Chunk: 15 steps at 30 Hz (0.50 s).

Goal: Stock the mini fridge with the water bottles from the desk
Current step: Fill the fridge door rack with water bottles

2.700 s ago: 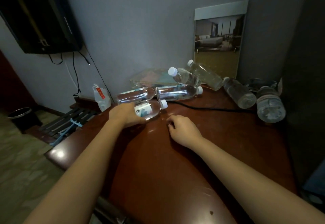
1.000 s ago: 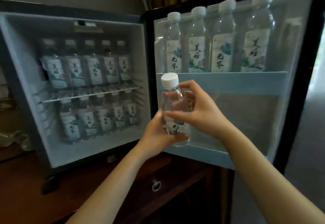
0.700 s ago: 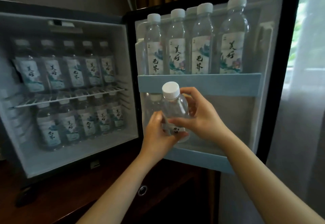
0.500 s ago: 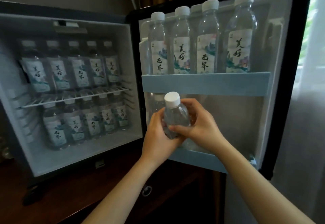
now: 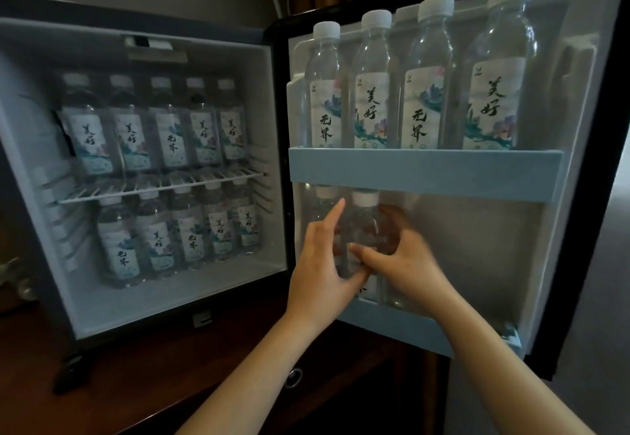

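Fingers (image 5: 366,253) of my right hand (image 5: 405,264) curl round the water bottle (image 5: 364,226) from 3 o'clock; my left hand (image 5: 320,264) grips it from 9 o'clock, index finger (image 5: 338,211) pointing straight toward 12. I see the bottle upright in the lower door shelf (image 5: 392,327) of the open mini fridge (image 5: 170,298), cap just under the upper door shelf (image 5: 422,172), another bottle (image 5: 324,192) just beside it at 9 o'clock.
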Each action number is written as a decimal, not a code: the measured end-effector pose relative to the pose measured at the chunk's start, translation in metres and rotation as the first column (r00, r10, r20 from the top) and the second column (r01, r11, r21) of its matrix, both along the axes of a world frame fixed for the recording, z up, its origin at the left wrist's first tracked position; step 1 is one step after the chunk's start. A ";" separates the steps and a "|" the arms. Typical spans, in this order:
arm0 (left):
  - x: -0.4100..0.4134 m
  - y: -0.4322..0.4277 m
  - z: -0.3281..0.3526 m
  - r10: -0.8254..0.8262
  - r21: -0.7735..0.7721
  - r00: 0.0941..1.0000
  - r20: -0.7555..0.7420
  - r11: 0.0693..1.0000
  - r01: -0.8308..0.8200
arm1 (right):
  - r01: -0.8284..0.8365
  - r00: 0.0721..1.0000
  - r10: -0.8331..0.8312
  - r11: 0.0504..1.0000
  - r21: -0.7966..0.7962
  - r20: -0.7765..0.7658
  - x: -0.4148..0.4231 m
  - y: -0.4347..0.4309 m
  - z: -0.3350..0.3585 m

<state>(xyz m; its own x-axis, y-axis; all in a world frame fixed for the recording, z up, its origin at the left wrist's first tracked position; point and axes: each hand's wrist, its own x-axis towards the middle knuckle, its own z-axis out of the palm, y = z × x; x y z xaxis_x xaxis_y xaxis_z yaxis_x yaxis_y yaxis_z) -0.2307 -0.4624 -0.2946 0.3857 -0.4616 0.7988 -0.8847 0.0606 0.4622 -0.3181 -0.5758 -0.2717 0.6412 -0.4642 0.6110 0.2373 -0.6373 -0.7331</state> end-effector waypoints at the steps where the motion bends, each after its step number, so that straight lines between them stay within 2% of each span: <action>1: 0.001 -0.001 0.000 0.010 0.006 1.000 0.003 1.000 -0.010 | 0.001 1.000 -0.001 1.000 0.007 -0.005 0.001 0.000 0.000; 11: 0.008 0.008 -0.009 0.063 -0.003 0.992 -0.112 0.998 -0.064 | 0.055 0.997 -0.056 0.998 -0.019 -0.044 0.006 0.009 0.000; 15: 0.016 0.016 -0.011 0.182 0.029 0.978 -0.101 0.983 -0.180 | 0.114 0.991 -0.119 0.990 -0.084 -0.059 0.005 0.012 0.004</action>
